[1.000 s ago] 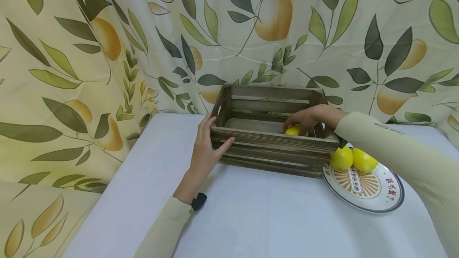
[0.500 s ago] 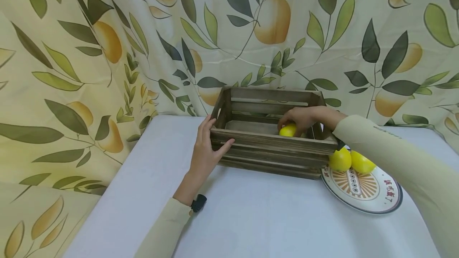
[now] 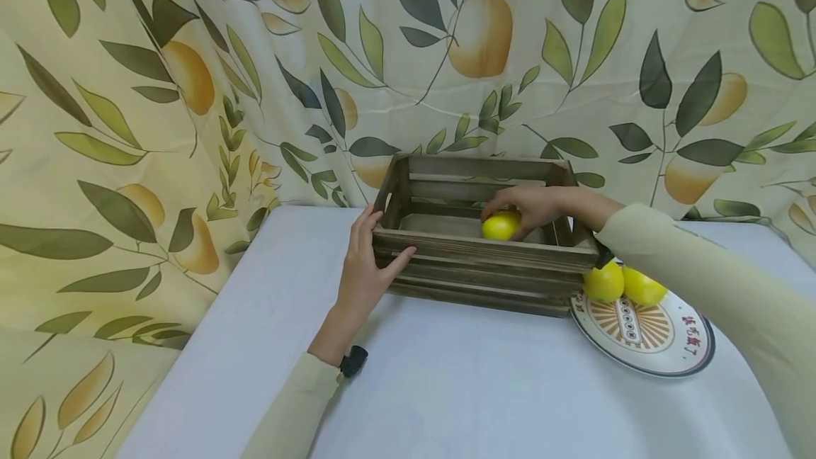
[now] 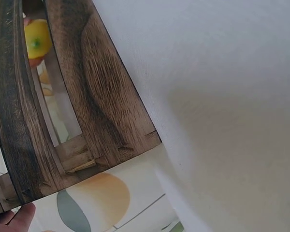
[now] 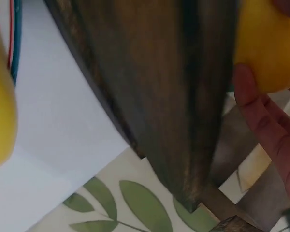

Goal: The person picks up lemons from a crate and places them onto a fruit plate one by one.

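A dark wooden slatted crate stands at the back of the white table. My right hand reaches over its right end and grips a yellow lemon inside. In the right wrist view, fingertips press against the same lemon. Through a gap between slats, the lemon also shows in the left wrist view. My left hand rests on the crate's front left corner, its fingers along the left end and its thumb spread on the front. The front slats hide part of the crate's floor.
To the crate's right, partly under the right forearm, lies a round white plate with a printed pattern. Two lemons sit on it, a left one and a right one. A leaf-patterned curtain hangs directly behind the crate.
The right hand has moved left inside the crate with the lemon, and more of the fruit shows now. The left hand and the crate stay in place.
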Demonstrator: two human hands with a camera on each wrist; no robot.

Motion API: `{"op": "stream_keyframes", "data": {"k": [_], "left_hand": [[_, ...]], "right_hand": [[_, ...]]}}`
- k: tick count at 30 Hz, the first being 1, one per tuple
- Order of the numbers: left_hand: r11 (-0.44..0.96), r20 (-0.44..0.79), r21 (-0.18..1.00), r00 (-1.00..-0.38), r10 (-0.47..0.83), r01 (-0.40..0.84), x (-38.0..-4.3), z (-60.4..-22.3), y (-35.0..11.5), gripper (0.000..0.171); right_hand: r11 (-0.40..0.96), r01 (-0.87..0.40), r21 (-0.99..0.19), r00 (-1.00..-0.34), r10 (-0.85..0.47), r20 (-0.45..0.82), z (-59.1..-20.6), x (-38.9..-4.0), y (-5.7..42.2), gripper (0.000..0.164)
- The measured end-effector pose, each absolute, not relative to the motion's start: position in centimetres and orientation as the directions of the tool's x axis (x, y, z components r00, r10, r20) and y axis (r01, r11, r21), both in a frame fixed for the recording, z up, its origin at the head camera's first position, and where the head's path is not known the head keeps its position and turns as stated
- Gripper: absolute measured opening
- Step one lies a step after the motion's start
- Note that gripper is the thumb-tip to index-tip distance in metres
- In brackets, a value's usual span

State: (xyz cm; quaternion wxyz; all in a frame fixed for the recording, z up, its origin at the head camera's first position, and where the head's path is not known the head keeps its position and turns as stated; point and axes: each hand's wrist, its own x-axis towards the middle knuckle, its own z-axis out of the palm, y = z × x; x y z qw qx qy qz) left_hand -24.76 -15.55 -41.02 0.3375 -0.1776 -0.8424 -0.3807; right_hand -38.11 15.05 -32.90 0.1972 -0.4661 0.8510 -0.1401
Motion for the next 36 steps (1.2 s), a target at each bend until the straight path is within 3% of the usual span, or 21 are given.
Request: {"op": "stream_keyframes", "data": {"k": [6,14,22,29,36], "left_hand": [[0.640,0.704,0.525,-0.709,0.042,0.560,-24.8,-41.3,-15.2,0.072],[0.631,0.705,0.531,-0.708,0.042,0.566,-24.8,-41.4,-15.0,0.073],[0.629,0.702,0.534,-0.711,0.042,0.564,-25.0,-41.2,-14.7,0.074],[0.632,0.701,0.532,-0.712,0.044,0.563,-24.8,-41.3,-14.5,0.073],[0.644,0.711,0.524,-0.702,0.028,0.557,-24.3,-40.9,-15.2,0.074]], "right_hand": [[0.500,-0.727,-0.470,-0.498,-0.856,-0.139,-32.3,-36.9,15.6,0.050],[0.428,-0.832,-0.352,-0.467,-0.883,0.032,-30.6,-35.7,16.6,0.054],[0.436,-0.828,-0.352,-0.497,-0.862,0.102,-27.7,-34.6,17.8,0.056],[0.480,-0.789,-0.384,-0.562,-0.816,0.135,-26.1,-33.1,19.6,0.056],[0.443,-0.800,-0.405,-0.553,-0.806,0.212,-25.1,-31.8,20.9,0.056]]}}
